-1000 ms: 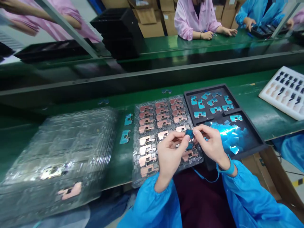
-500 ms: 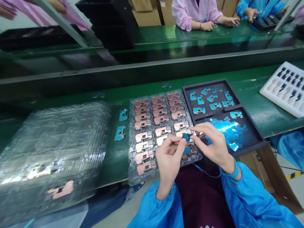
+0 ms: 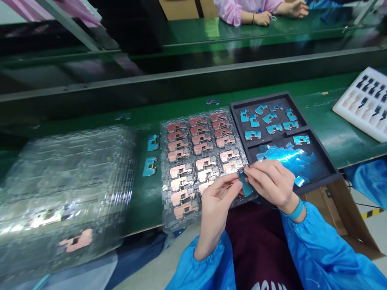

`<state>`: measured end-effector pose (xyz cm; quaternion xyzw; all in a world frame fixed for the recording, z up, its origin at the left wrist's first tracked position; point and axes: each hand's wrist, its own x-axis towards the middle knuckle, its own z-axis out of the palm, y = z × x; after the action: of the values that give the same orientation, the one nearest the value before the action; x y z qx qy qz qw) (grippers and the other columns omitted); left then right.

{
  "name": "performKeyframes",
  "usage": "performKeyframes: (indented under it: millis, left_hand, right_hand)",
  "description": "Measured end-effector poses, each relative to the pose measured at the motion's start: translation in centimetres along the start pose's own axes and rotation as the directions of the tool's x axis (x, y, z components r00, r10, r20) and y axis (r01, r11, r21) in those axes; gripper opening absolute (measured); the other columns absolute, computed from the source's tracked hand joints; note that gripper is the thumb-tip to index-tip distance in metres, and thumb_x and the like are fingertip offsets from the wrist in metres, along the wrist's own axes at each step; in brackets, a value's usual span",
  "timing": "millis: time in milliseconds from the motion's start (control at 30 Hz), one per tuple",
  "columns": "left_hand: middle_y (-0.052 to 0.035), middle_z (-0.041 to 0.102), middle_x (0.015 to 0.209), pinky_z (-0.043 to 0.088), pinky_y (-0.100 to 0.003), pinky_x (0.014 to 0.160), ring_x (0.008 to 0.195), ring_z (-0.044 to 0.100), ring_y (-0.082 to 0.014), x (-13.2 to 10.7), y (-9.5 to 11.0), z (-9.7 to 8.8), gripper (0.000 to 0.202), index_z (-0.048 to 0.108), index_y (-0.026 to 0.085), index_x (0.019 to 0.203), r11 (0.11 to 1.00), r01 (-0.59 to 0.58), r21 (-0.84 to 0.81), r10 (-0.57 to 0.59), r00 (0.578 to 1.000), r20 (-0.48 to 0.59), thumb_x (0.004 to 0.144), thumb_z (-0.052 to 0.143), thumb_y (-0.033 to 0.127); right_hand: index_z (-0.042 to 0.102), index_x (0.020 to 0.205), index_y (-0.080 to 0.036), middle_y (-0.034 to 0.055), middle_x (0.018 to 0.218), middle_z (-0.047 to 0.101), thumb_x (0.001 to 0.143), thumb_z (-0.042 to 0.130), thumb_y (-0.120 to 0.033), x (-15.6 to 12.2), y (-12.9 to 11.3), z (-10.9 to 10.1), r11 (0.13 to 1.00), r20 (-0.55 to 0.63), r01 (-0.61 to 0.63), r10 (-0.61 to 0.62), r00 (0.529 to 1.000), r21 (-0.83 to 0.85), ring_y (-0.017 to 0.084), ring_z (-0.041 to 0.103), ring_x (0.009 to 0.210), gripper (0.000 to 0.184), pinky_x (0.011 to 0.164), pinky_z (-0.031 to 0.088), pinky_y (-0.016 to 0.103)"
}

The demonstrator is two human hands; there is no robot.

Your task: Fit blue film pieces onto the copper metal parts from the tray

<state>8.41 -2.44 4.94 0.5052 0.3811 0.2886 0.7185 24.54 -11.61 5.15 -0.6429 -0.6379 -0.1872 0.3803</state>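
My left hand [image 3: 220, 198] pinches the lower left side of a small circuit board with blue film [image 3: 246, 186] between thumb and fingers. On its upper right side, the closed fingertips of my right hand [image 3: 273, 181] meet it and hide part of its edge. The board is tilted, above the near right corner of a clear plastic tray [image 3: 165, 209]. Copper-coloured boards [image 3: 181, 171] lie in rows in that tray. Beside my right hand, a black tray [image 3: 325, 161] holds several blue-filmed boards [image 3: 274, 129] and a heap of loose blue film pieces [image 3: 281, 157].
A tall stack of clear trays [image 3: 69, 173] stands at the left. Two blue-filmed boards [image 3: 150, 166] lie beside the middle tray. A white foam tray [image 3: 363, 108] with black parts sits at far right. Across a dark ledge [image 3: 181, 78], a co-worker's hands [image 3: 262, 18] are visible.
The board in my hands has been turned and now slants, its blue face more in view. My right hand has shifted slightly, with its fingers more curled. The camera view has moved a little.
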Motion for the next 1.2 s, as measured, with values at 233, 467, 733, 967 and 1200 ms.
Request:
performKeyframes:
  millis: [233, 467, 733, 967, 1200]
  left_hand:
    - [-0.0018, 0.077, 0.076, 0.061, -0.023, 0.066, 0.065, 0.07, -0.0137, 0.5, -0.2, 0.0, 0.038, 0.083, 0.02, 0.095, 0.948, 0.16, -0.276, -0.162, 0.987, 0.016, 0.071, 0.102, 0.043]
    - [-0.0027, 0.082, 0.091, 0.062, -0.023, 0.07, 0.077, 0.074, -0.0142, 0.9, -0.5, 0.0, 0.039, 0.081, 0.019, 0.098, 0.87, 0.239, -0.432, -0.254, 0.967, 0.024, 0.071, 0.104, 0.036]
    - [-0.0035, 0.08, 0.1, 0.057, -0.022, 0.062, 0.075, 0.07, -0.0124, 0.9, 0.1, 0.2, 0.037, 0.077, 0.018, 0.104, 0.868, 0.212, -0.449, -0.234, 0.972, 0.007, 0.079, 0.099, 0.036]
    - [-0.006, 0.08, 0.11, 0.062, -0.024, 0.067, 0.082, 0.072, -0.0148, 1.2, 0.1, 0.2, 0.032, 0.076, 0.019, 0.11, 0.875, 0.198, -0.442, -0.237, 0.971, -0.035, 0.088, 0.092, 0.037]
    - [-0.0055, 0.08, 0.101, 0.064, -0.027, 0.076, 0.087, 0.075, -0.0172, 1.1, 0.9, -2.6, 0.025, 0.076, 0.019, 0.1, 0.941, 0.024, -0.337, -0.094, 0.976, -0.194, 0.083, 0.09, 0.032]
  right_hand:
    - [0.081, 0.114, -0.019, 0.0071, 0.103, 0.083, 0.107, 0.062, -0.015, -0.3, 0.4, -1.0, 0.962, 0.048, 0.259, -0.256, 0.966, -0.089, 0.021, 0.078, 0.092, 0.02, 0.083, 0.07, 0.035]
    - [0.077, 0.101, -0.012, 0.0089, 0.095, 0.082, 0.108, 0.059, -0.011, 0.3, 0.0, -1.7, 0.95, 0.027, 0.308, -0.307, 0.951, -0.045, 0.02, 0.079, 0.088, 0.02, 0.071, 0.067, 0.03]
    - [0.072, 0.097, -0.018, 0.0077, 0.1, 0.084, 0.106, 0.061, -0.01, -0.7, 0.3, -2.0, 0.946, -0.012, 0.321, -0.321, 0.947, 0.036, 0.02, 0.083, 0.097, 0.016, 0.081, 0.073, 0.031]
    - [0.069, 0.104, -0.019, 0.0062, 0.1, 0.081, 0.1, 0.066, -0.005, -3.8, 0.2, -3.4, 0.98, -0.04, 0.172, -0.168, 0.985, 0.102, 0.021, 0.082, 0.098, 0.015, 0.083, 0.073, 0.035]
    - [0.076, 0.113, -0.02, 0.0104, 0.1, 0.078, 0.101, 0.065, -0.024, -7.0, 6.7, -5.7, 0.842, -0.191, -0.397, 0.35, 0.917, -0.366, 0.027, 0.075, 0.087, 0.017, 0.081, 0.06, 0.042]
